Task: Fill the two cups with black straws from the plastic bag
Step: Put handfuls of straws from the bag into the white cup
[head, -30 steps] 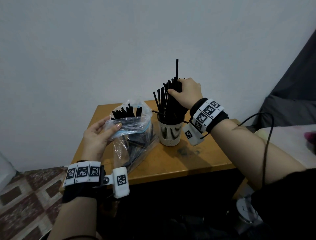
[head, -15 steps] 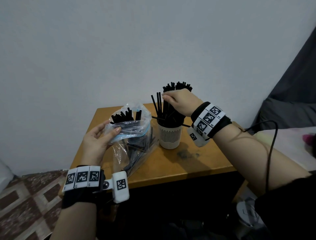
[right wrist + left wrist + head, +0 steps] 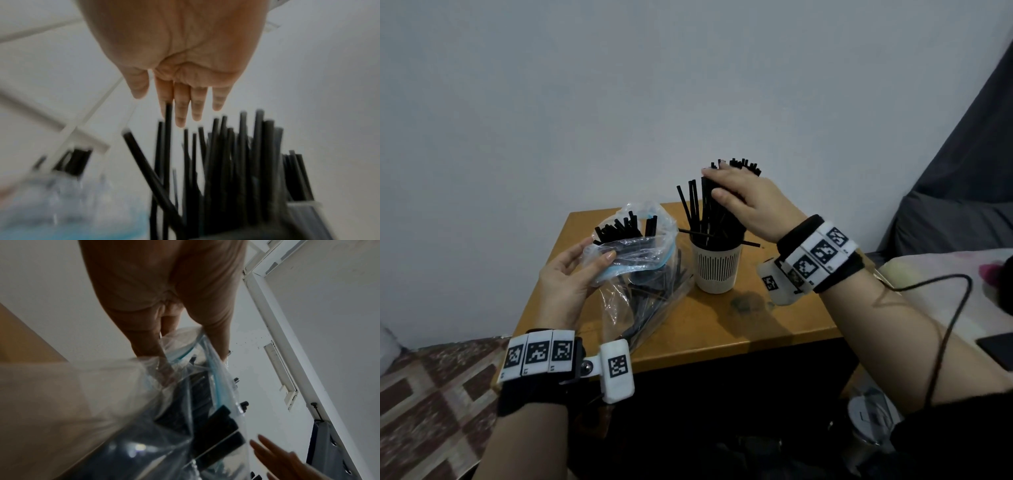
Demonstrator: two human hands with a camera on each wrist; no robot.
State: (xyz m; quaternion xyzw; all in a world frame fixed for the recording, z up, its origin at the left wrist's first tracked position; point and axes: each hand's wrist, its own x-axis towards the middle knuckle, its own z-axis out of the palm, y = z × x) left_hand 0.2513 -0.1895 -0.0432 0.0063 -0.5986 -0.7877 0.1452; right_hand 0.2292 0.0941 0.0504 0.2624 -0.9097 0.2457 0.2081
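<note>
A wooden table (image 3: 774, 329) stands against a white wall (image 3: 619, 102).

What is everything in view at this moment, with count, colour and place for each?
cup: one seen, white with dark vertical stripes, middle of the table, right of the bag.
straws in cup: many, black, standing upright and splayed.
plastic bag: one, clear with a blue strip at the mouth, left part of the table, mouth open.
straws in bag: many, black, ends poking out of the mouth.
table: one, orange-brown wood, against the pale wall.
stain: one, dark, on the table near the cup.
cable: one, black, over the right forearm.
left hand: holds the bag's mouth.
right hand: fingers straight, over the straws in the cup.
</note>
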